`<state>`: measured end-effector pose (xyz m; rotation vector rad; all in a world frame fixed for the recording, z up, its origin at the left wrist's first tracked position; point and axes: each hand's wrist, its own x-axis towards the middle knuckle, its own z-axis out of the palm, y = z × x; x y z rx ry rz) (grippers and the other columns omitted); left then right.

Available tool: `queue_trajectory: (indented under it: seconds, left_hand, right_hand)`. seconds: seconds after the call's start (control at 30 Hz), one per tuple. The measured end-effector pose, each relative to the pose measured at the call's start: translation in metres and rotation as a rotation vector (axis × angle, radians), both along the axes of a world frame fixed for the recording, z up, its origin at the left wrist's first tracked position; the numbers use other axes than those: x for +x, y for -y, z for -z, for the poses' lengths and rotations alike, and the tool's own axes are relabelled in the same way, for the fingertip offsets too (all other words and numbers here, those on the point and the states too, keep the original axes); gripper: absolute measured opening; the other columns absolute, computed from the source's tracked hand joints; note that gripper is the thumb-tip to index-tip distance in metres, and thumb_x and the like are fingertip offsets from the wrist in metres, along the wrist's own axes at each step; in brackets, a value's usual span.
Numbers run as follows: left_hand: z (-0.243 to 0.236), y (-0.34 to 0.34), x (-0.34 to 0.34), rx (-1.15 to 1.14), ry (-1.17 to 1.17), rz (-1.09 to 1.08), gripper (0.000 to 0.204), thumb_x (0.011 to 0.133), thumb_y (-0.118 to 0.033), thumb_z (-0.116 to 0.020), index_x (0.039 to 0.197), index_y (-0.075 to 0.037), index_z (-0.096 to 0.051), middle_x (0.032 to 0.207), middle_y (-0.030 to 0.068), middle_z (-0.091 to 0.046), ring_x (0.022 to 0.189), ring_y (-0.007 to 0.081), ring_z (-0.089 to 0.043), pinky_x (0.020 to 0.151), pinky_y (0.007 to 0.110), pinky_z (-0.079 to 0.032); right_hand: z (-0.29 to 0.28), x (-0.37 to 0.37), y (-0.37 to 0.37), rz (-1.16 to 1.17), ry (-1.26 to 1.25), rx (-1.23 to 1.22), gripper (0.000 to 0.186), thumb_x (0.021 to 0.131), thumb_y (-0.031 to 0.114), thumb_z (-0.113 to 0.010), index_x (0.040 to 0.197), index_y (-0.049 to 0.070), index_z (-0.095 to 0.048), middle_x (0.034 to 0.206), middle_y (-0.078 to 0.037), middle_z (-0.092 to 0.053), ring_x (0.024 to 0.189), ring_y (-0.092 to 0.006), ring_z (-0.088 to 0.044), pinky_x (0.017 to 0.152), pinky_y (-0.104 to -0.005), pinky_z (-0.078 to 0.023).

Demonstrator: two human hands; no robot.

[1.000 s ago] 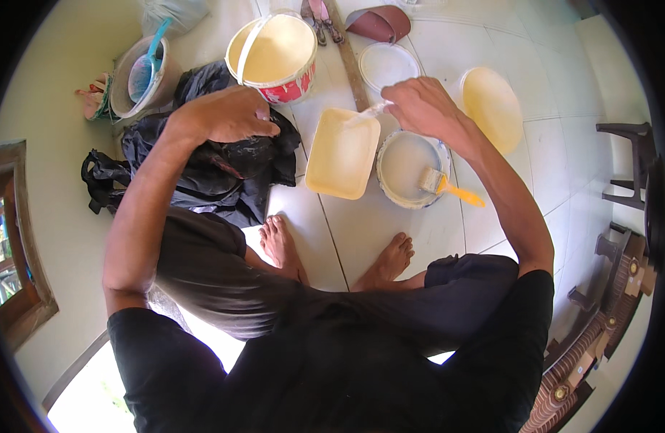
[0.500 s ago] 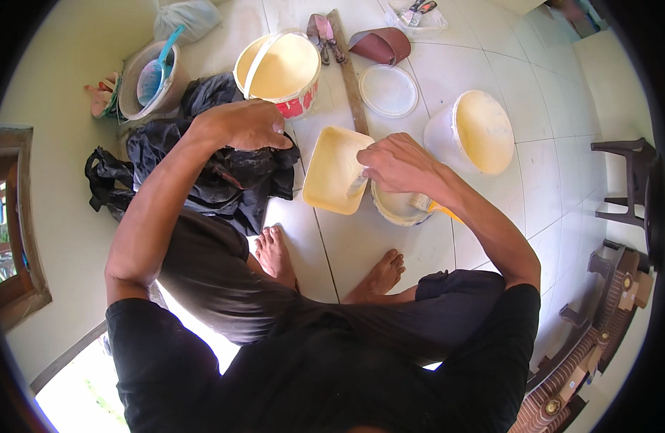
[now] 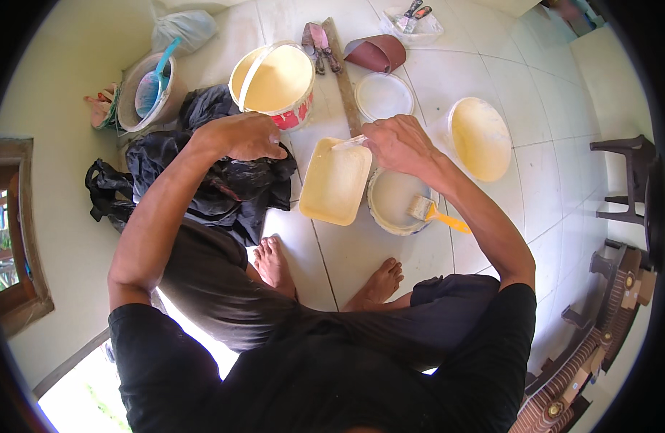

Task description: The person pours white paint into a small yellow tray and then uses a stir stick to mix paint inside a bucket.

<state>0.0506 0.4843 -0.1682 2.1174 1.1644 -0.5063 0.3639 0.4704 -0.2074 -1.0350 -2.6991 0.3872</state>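
My right hand (image 3: 401, 144) is closed on a thin, flat, whitish tool (image 3: 350, 143), whose end reaches over the far edge of a shallow cream tray (image 3: 307, 206). Pale yellow residue coats the tray. My left hand (image 3: 246, 137) has its fingers curled, just in front of a cream-coated bucket (image 3: 301, 112) with a white handle and above crumpled black cloth (image 3: 253, 209). Anything in its grasp is hidden. Right of the tray is a round tub or lid (image 3: 390, 226) of pale liquid, with a yellow-handled paintbrush (image 3: 448, 218) resting across its rim.
A tipped-looking white bucket (image 3: 441, 133) stands at the right. Farther off are a white lid (image 3: 384, 97), a wooden strip (image 3: 341, 72), putty knives (image 3: 322, 54) and a curled brown sheet (image 3: 376, 53). A bucket (image 3: 172, 105) at the left holds a blue dipper (image 3: 150, 90).
My right hand has moved away from me, lifting the tool from the tray's right side to its far edge. The paintbrush shows more fully. My left hand stays nearly in place.
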Motion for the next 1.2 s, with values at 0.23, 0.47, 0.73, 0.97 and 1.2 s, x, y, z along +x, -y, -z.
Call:
queue_trajectory:
  seconds: [0.23,0.47,0.73,0.97,1.2]
  left_hand:
    - [-0.003,0.000,0.005,-0.051,0.024,0.020,0.043,0.091,-0.040,-0.063,0.101,0.001,-0.070,0.098,0.0164,-0.071,0.096,0.0320,-0.068,0.084,0.038,-0.052]
    - [-0.003,0.001,0.005,-0.027,0.047,0.001,0.043,0.091,-0.040,-0.064,0.097,0.002,-0.069,0.096,0.0182,-0.071,0.092,0.0323,-0.068,0.081,0.039,-0.051]
    - [-0.004,0.002,0.005,-0.039,0.102,-0.004,0.042,0.091,-0.039,-0.064,0.097,0.003,-0.069,0.094,0.0186,-0.071,0.089,0.0307,-0.068,0.079,0.039,-0.051]
    - [-0.002,0.003,0.002,-0.016,0.089,-0.003,0.043,0.090,-0.039,-0.064,0.097,0.003,-0.069,0.094,0.0183,-0.071,0.089,0.0312,-0.068,0.080,0.039,-0.051]
    - [-0.001,0.002,0.004,-0.031,0.039,0.006,0.042,0.090,-0.039,-0.064,0.097,0.002,-0.069,0.095,0.0180,-0.071,0.090,0.0313,-0.068,0.081,0.039,-0.052]
  right_hand:
    - [-0.022,0.013,0.018,-0.028,0.192,-0.073,0.013,0.075,0.006,-0.065,0.067,-0.001,-0.059,0.065,-0.022,-0.060,0.063,-0.0422,-0.060,0.058,-0.0483,-0.047]
    - [-0.025,-0.011,0.048,-0.241,0.184,-0.189,0.014,0.074,0.007,-0.065,0.065,-0.001,-0.056,0.063,-0.021,-0.060,0.063,-0.0415,-0.061,0.055,-0.0483,-0.045]
    - [-0.005,-0.032,0.040,-0.202,-0.034,-0.077,0.013,0.079,0.009,-0.065,0.071,0.000,-0.059,0.069,-0.019,-0.064,0.063,-0.0384,-0.063,0.055,-0.0468,-0.047]
    - [-0.019,-0.006,0.015,-0.018,0.157,-0.026,0.005,0.072,0.002,-0.063,0.068,-0.002,-0.064,0.068,-0.024,-0.063,0.063,-0.0407,-0.064,0.057,-0.0471,-0.050]
    - [-0.029,-0.006,0.041,-0.152,0.194,-0.160,0.007,0.066,0.003,-0.065,0.063,-0.002,-0.062,0.065,-0.024,-0.061,0.063,-0.0413,-0.063,0.056,-0.0473,-0.048]
